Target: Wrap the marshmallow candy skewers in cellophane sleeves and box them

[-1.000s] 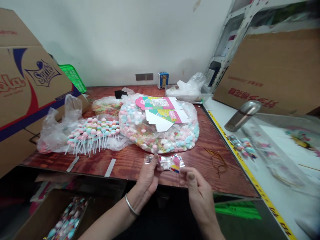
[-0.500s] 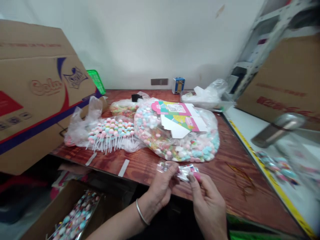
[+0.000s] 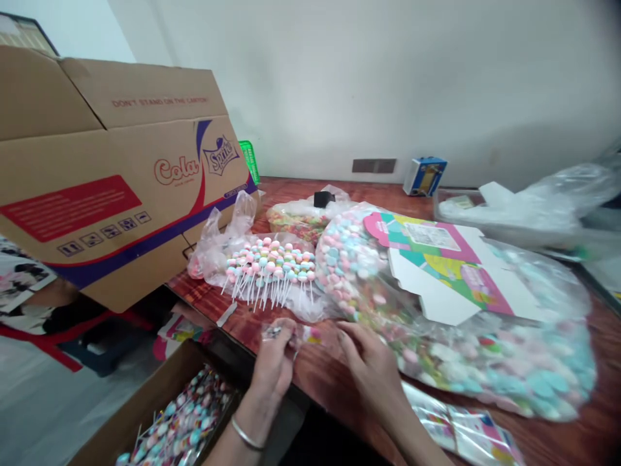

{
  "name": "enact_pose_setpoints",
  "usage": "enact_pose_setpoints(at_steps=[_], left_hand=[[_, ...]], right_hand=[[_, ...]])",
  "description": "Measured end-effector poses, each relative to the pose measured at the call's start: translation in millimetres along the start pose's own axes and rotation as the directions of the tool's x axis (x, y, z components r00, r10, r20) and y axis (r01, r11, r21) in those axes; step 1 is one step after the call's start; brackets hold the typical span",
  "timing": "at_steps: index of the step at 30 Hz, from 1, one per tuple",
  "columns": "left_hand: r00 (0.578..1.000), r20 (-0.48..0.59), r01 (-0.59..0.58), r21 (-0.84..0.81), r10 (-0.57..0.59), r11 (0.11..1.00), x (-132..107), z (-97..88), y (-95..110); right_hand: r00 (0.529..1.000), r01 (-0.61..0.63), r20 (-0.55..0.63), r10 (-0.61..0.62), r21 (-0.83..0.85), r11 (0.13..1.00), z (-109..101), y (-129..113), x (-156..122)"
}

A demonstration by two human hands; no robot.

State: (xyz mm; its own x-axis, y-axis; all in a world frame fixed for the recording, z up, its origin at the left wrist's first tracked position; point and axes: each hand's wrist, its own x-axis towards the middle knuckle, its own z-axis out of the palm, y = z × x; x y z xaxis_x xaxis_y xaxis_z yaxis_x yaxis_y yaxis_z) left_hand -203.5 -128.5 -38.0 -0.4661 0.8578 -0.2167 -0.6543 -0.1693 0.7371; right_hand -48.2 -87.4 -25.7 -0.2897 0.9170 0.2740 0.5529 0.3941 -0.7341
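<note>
My left hand (image 3: 274,366), with a bangle on its wrist, is closed on a small clear plastic packet (image 3: 313,334) with coloured print, above the table's front edge. My right hand (image 3: 371,362) is to its right, fingers pinched at the packet's other end; blur hides the exact grip. Behind my left hand, lollipops (image 3: 266,262) with pastel marshmallow-like heads and white sticks lie in a row on a clear bag. A large clear bag of pastel sweets (image 3: 514,382) lies beyond my right hand, with a flat printed carton (image 3: 436,249) on top.
Printed plastic packets (image 3: 466,430) lie beside my right forearm. A large cardboard box (image 3: 160,213) stands at left. Below the table edge, an open carton (image 3: 121,417) holds many wrapped lollipops. A blue box (image 3: 424,176) and a plastic tub (image 3: 514,220) stand toward the back.
The view has swung left, so the table's things sit farther right and more of the cardboard box shows. Both hands still hold the packet, and it looks more stretched out between them.
</note>
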Motion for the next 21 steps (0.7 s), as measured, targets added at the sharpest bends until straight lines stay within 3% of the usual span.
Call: enact_pose_setpoints(at_steps=[5, 7, 9, 11, 14, 16, 18, 21], left_hand=[[0.993, -0.101, -0.070, -0.076, 0.063, 0.995, 17.5, -25.3, 30.5], [0.993, -0.116, -0.051, -0.119, 0.037, 0.992, 19.5, -26.8, 31.3], [0.993, -0.119, -0.011, -0.172, -0.010, 0.985, 22.1, -25.5, 28.9], [0.989, -0.120, 0.053, -0.224, -0.082, 0.973, 25.1, -22.8, 24.5], [0.977, -0.098, 0.154, -0.300, -0.190, 0.942, 28.0, -16.4, 14.2], [0.970, -0.060, 0.203, -0.324, -0.234, 0.924, 27.4, -9.4, 5.3], [0.965, -0.020, 0.242, -0.324, -0.263, 0.914, 24.3, 0.5, -4.4], [0.953, 0.020, 0.292, -0.304, -0.301, 0.907, 15.6, 20.5, -18.9]], right_hand=[[0.992, -0.073, 0.088, 0.089, -0.171, 0.983, 81.5, -15.0, 92.8], [0.989, -0.113, 0.072, 0.131, -0.222, 0.969, 100.7, -18.0, 112.5], [0.989, -0.134, 0.035, 0.147, -0.248, 0.959, 103.7, -19.2, 119.2], [0.990, -0.140, -0.018, 0.140, -0.256, 0.956, 88.3, -18.3, 113.6], [0.992, -0.117, -0.073, 0.102, -0.244, 0.963, 35.7, -10.4, 83.7], [0.994, -0.072, -0.093, 0.053, -0.213, 0.974, -9.4, 0.4, 51.1], [0.985, 0.099, -0.134, -0.111, -0.087, 0.991, -52.5, 13.9, 11.2], [0.971, 0.144, -0.181, -0.157, -0.084, 0.986, -99.9, 31.6, -50.4]])
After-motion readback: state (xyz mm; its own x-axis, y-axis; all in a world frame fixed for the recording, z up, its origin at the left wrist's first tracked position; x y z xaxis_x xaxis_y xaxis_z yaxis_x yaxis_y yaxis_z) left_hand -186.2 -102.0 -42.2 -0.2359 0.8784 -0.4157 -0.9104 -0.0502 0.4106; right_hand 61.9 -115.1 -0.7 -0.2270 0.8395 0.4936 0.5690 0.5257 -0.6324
